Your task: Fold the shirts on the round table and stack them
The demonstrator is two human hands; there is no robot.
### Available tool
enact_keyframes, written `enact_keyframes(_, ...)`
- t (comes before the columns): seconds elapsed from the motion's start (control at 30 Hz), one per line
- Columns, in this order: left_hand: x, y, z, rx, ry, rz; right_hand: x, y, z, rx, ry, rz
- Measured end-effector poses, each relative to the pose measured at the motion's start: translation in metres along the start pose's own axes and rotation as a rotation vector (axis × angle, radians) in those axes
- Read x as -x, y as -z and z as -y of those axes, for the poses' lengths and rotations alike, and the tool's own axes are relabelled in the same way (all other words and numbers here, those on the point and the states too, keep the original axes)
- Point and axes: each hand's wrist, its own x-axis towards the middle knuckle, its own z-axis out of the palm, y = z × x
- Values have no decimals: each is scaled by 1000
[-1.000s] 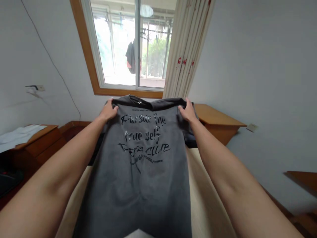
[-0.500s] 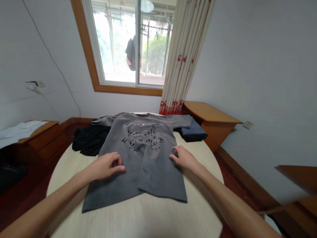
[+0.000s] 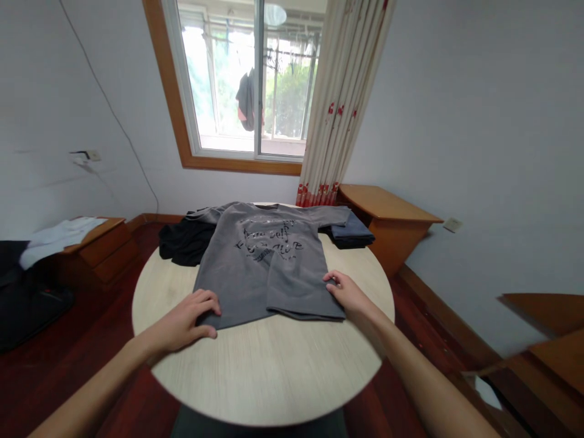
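Note:
A grey T-shirt point(image 3: 241, 274) with black lettering on its chest lies spread out on the round table, its hem toward me. A crease runs down the middle of its lower half, and the hem is uneven there. My left hand point(image 3: 189, 319) rests at the shirt's lower left corner, thumb and fingers apart. At the right side edge, just above the hem, my right hand point(image 3: 349, 292) touches the fabric with loosely bent fingers, and a gap shows between thumb and forefinger.
The pale round table point(image 3: 269, 377) carries a crumpled black garment point(image 3: 185, 240) at the back left and a folded dark stack point(image 3: 351, 234) at the back right. A wooden desk point(image 3: 387, 207) stands behind. White cloth point(image 3: 64, 240) lies on a low cabinet point(image 3: 109, 246) at left.
My view has drawn back, showing the table's near edge. My left hand has slid down to the shirt's lower left corner; my right hand has moved down the right edge nearer the hem.

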Motion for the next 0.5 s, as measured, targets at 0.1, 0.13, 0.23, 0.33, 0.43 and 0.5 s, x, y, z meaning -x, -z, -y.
enact_keyframes(0.1, 19, -3, 6, 6, -3, -42, 1, 18, -19, -72, -86, -53)
enact_keyframes(0.13, 23, -4, 9, 3, 5, -71, 2, 25, -25, -73, -106, -65)
enact_keyframes(0.23, 30, -4, 17, -8, 30, -154, 7, 41, -35, -47, -153, -97)
enact_keyframes(0.33, 33, 5, 21, 6, 58, -169, 11, 51, -40, -14, -202, -113)
enact_keyframes(0.43, 40, 20, 18, 42, 86, -133, 18, 59, -43, 22, -237, -76)
enact_keyframes(0.5, 48, 27, 10, 77, 96, -59, 24, 66, -44, 81, -240, -10)
